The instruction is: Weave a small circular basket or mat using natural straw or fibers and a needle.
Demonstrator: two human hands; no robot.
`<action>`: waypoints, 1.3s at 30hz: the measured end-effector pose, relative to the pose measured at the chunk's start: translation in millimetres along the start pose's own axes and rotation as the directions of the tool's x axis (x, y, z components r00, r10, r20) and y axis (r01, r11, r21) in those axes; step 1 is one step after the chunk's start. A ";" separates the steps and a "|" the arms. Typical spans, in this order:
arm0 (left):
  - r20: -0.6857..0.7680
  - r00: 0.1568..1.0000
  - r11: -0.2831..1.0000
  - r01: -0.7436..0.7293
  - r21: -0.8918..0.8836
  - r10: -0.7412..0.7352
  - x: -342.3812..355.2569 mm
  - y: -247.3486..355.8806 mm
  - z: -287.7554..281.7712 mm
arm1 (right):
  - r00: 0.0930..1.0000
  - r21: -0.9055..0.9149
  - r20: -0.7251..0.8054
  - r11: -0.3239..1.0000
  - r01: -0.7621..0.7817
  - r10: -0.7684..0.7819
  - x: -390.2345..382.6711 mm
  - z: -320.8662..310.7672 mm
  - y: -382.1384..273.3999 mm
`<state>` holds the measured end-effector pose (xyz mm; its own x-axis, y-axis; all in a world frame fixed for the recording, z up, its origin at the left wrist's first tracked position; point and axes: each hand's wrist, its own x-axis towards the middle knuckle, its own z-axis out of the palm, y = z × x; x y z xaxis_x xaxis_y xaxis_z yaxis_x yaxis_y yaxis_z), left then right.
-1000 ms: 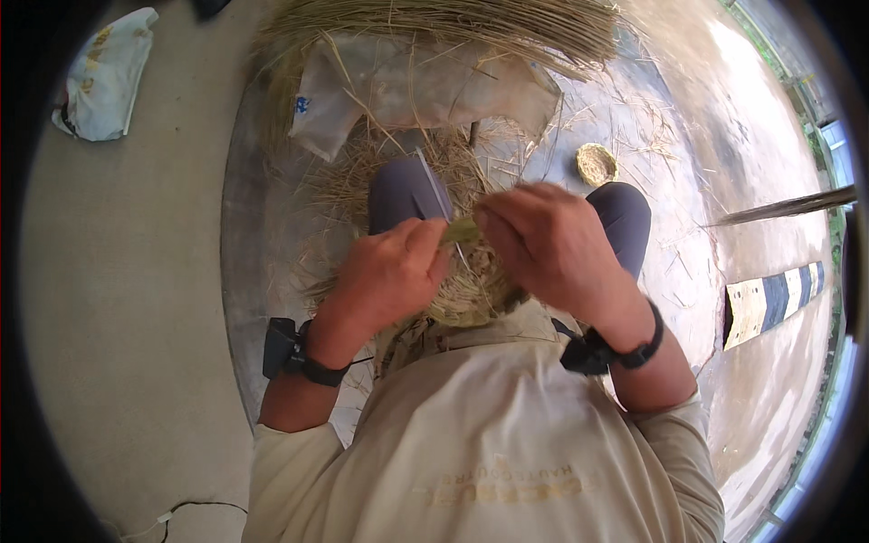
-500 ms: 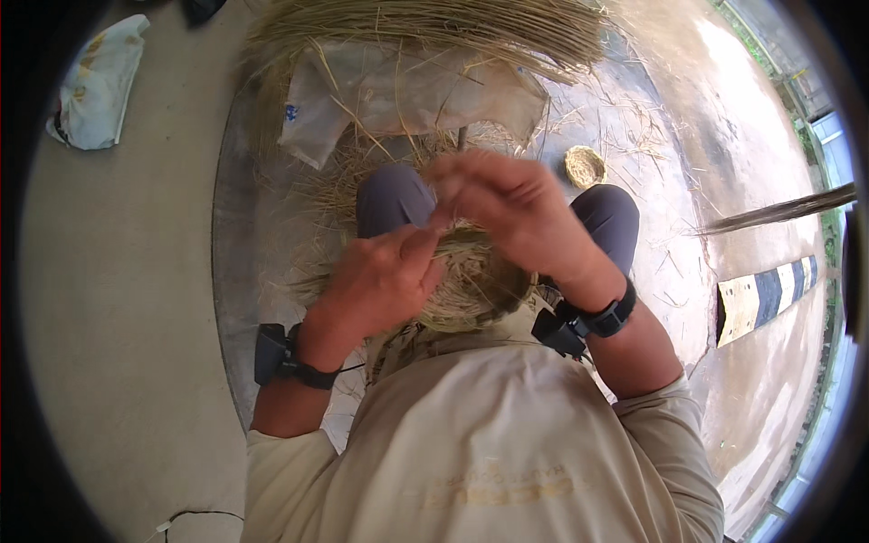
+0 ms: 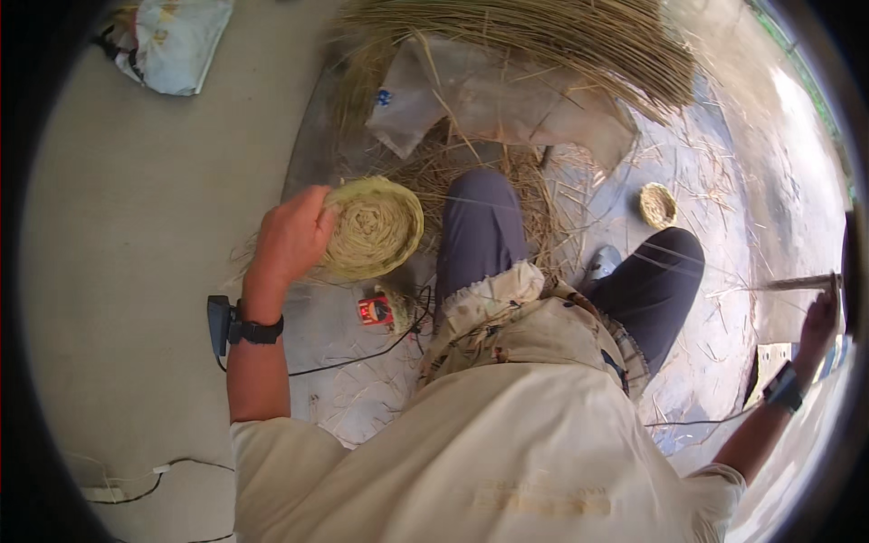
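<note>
My left hand (image 3: 294, 233) grips the rim of a round, shallow woven straw basket (image 3: 371, 231), its coiled inside facing up, to the left of my knees. Far out at the right edge, my right hand (image 3: 819, 317) is raised with its fingers closed, right beside a thin dark bundle of fibres (image 3: 792, 283). What it pinches there is too small to make out. Faint pale strands run across above my legs, between the basket's side and the bundle.
A thick sheaf of straw (image 3: 534, 41) lies at the far side over a pale plastic sheet (image 3: 507, 100). A smaller straw basket (image 3: 657, 205) sits on the right. Below the held basket are a red packet (image 3: 376, 310) and a black cable (image 3: 362, 360). A white bag (image 3: 181, 45) is far left.
My hands were together over the basket between my knees. Now the left has carried the basket leftward, and the right has reached far right. The view has shifted too.
</note>
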<state>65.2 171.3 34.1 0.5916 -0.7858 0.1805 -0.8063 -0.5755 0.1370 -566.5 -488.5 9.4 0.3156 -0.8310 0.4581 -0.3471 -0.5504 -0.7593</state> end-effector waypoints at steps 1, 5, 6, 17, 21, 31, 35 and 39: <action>-0.008 0.999 0.999 -0.049 0.000 0.049 -2.3 -1.2 0.7 | 0.995 0.053 -0.083 0.997 -0.052 0.056 2.8 -14.6 22.9; 0.020 0.981 0.974 -0.188 -0.123 0.192 10.1 45.7 12.0 | 0.975 0.237 0.179 0.956 -0.175 0.134 -9.5 15.8 -4.6; 0.044 0.973 0.963 -0.218 -0.159 0.227 16.8 65.6 10.4 | 0.974 0.162 0.184 0.974 -0.160 0.130 -28.2 60.8 -38.2; 0.074 0.903 0.796 -0.331 -0.506 0.422 39.6 186.2 31.3 | 0.142 0.060 0.990 0.867 -0.495 0.012 -140.8 331.8 -251.0; 0.071 0.883 0.770 -0.362 -0.525 0.464 40.3 181.2 53.3 | 0.075 0.106 0.993 0.952 -0.287 -0.088 -138.3 305.8 -183.9; 0.064 0.860 0.765 -0.415 -0.492 0.507 45.9 193.5 59.9 | 0.392 0.383 0.890 -0.084 -0.920 -0.232 -111.5 354.6 -205.2; 0.125 0.842 0.787 -0.423 -0.449 0.524 41.8 186.7 58.8 | 0.419 0.325 0.907 0.723 -0.610 -0.055 -119.1 343.6 -226.4; 0.173 0.871 0.827 -0.349 -0.440 0.459 32.2 176.6 54.3 | 0.457 0.280 0.853 0.960 0.009 -0.253 -152.7 321.6 -260.5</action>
<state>-58.3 32.0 11.2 0.1447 -0.9881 0.0521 -0.8717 -0.1024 0.4791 -240.3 -192.3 -11.3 0.9852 -0.1715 0.0074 -0.0829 -0.5133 -0.8542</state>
